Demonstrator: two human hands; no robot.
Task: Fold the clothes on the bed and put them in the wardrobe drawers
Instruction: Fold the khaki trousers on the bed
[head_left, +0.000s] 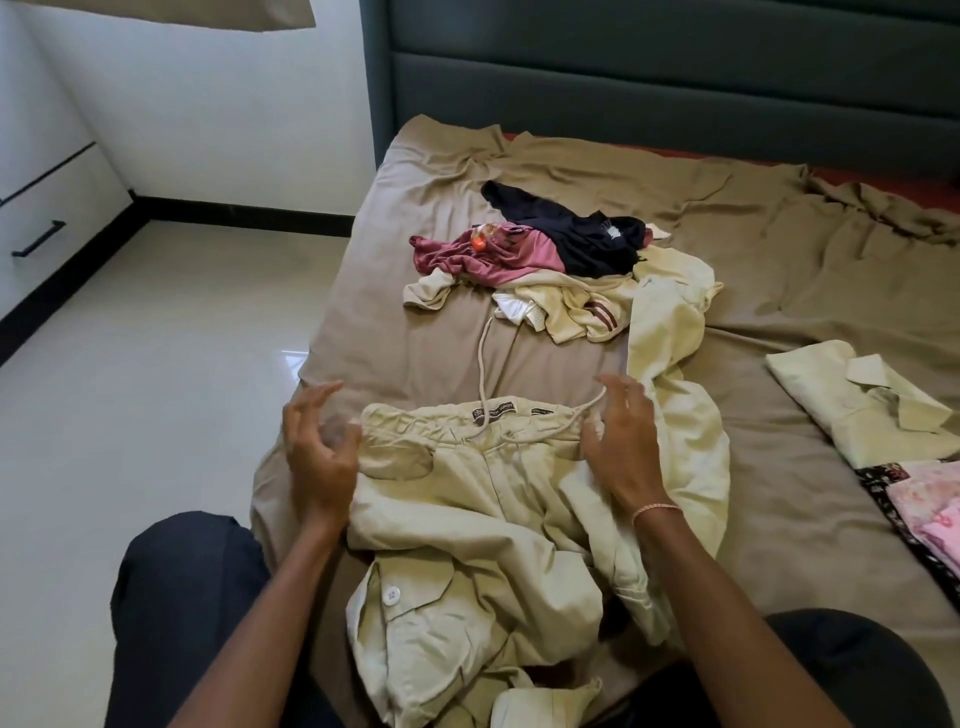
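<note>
Cream trousers (498, 509) lie at the near edge of the bed (779, 270), between the person's knees. The waistband (447, 418) faces away and lies flat, which reads as set-up for the first fold. Left hand (317, 452) is at the waistband's left end, fingers loosely half-curled, gripping nothing; it is blurred, so contact with the cloth is unclear. Right hand (618, 441) is at the right end, fingers spread, holding nothing. The drawstring (483, 358) loops by its fingertips and trails toward mid-bed. Trouser legs are bunched, hems cut off by the frame bottom. Toward the right edge sits a folded pale shirt (862, 400), apart from the rest, so counted as done. A pink floral piece (930, 499) is half out of frame. Mid-bed is the unfolded pile (545, 260): maroon, black, cream, with a small orange item on it that is unidentifiable. Wardrobe drawers (47, 208) are far left, fronts closed, partly cropped.
</note>
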